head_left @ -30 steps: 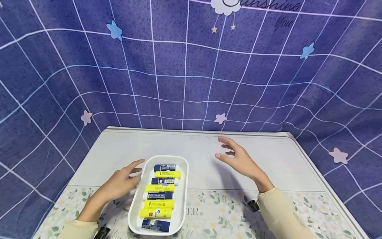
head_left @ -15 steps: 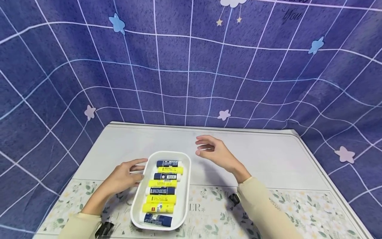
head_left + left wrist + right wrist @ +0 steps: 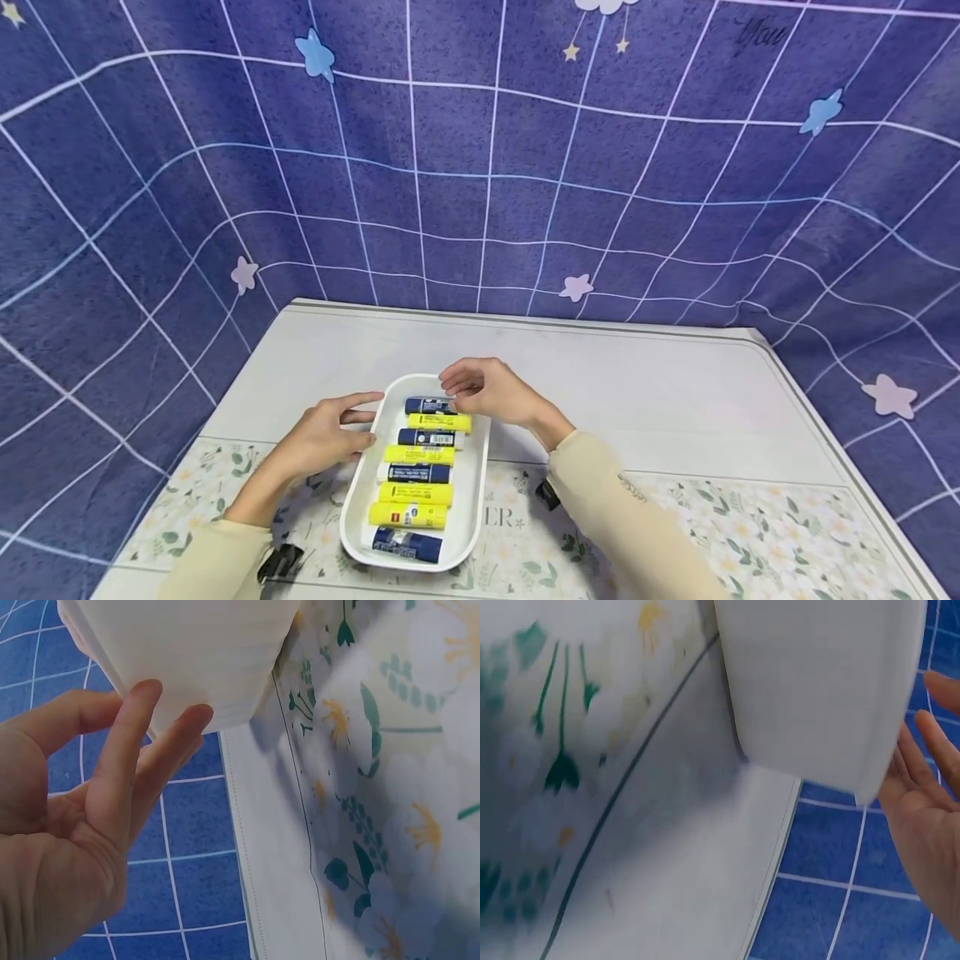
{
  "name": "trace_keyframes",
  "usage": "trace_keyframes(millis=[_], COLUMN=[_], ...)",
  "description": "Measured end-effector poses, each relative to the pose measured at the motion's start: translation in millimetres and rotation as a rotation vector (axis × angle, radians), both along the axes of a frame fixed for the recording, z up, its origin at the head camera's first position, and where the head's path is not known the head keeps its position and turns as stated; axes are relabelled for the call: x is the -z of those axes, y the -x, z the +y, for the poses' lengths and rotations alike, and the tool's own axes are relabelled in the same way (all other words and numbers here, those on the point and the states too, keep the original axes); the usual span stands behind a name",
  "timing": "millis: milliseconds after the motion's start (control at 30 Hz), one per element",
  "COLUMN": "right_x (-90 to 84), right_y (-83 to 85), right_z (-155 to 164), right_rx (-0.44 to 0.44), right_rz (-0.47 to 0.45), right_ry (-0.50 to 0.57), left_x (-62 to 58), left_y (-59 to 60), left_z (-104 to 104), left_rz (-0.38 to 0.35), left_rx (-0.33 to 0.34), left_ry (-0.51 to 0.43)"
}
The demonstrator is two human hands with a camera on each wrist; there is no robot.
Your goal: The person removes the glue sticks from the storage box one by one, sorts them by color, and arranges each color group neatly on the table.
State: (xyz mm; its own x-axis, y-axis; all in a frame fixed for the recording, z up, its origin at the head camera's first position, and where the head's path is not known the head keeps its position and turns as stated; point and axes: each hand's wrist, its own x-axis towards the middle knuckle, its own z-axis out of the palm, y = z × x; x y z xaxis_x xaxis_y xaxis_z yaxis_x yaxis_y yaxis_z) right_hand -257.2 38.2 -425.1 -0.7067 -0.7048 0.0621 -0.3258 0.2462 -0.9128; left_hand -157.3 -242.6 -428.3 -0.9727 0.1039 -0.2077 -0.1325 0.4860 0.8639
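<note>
A white oblong tray [image 3: 350,507] stands on the table, slightly tilted in the head view. In it lies a column of several glue sticks, among them a yellow one [image 3: 420,454] and a dark blue one [image 3: 407,544] closest to me. Against the tray's left rim my left hand [image 3: 322,437] rests with its fingers spread; the left wrist view shows fingertips [image 3: 199,716] at the outer wall. My right hand [image 3: 498,392] hovers over the far right corner, fingers loosely bent, beside the farthest dark blue glue stick [image 3: 427,406]. Whether it touches that stick is hidden.
The table has a plain white back strip [image 3: 615,375] and a floral-printed front mat [image 3: 720,517]. Behind its far edge hangs a blue grid-patterned curtain [image 3: 450,208] with stars. A black band [image 3: 279,564] shows at my left sleeve.
My right hand has moved left from beside the tray to over its far right corner. My left hand has come up against the left rim. The camera view has shifted slightly.
</note>
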Motion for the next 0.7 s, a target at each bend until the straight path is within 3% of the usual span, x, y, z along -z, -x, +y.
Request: trace_keyframes(millis=[333,700], right_x=[5.6,7.9], right_y=[-4.0,-4.2], right_z=[-24,-45], right_rx=[0.091,0.143], right_rz=[0.05,0.075], right_ry=[-0.193,-0.324], left_x=[-1.0,-3.8], left_y=[0.4,-1.1], left_z=[3,3], left_rz=[-0.015,-0.006], left_rx=[0.002,0.038], left_ry=[0.0,0.011])
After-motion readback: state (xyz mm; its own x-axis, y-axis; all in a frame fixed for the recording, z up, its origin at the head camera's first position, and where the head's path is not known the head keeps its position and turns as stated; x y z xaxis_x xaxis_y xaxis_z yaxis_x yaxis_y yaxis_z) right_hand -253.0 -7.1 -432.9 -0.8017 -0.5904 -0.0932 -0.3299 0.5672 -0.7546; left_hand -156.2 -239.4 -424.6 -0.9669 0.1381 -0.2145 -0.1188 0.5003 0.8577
